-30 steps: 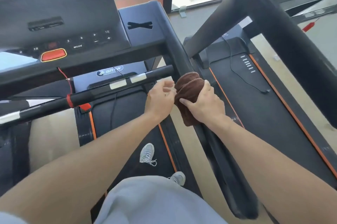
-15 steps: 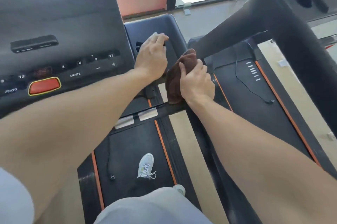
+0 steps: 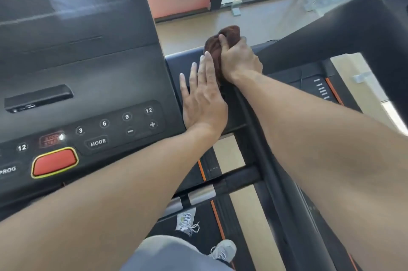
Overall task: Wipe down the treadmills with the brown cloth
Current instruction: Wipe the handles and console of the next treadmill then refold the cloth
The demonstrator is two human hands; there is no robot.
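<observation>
My right hand (image 3: 239, 62) grips the bunched brown cloth (image 3: 223, 38) and presses it on the far end of the treadmill's right side tray (image 3: 176, 65), beside the black console (image 3: 88, 85). My left hand (image 3: 202, 96) lies flat on that tray with straight fingers, its fingertips touching the cloth's left edge. The lower part of the cloth is hidden under my right hand.
The console carries number buttons, a MODE key and a red stop button (image 3: 55, 161). A crossbar with silver sensors (image 3: 202, 194) runs below my arms. A second treadmill (image 3: 322, 85) stands to the right, its dark arm (image 3: 331, 36) slanting overhead. My shoes (image 3: 187, 222) stand on the belt.
My right hand has slid the cloth up from the upright post onto the far end of the side tray. My left hand left the cloth and now lies flat on the tray.
</observation>
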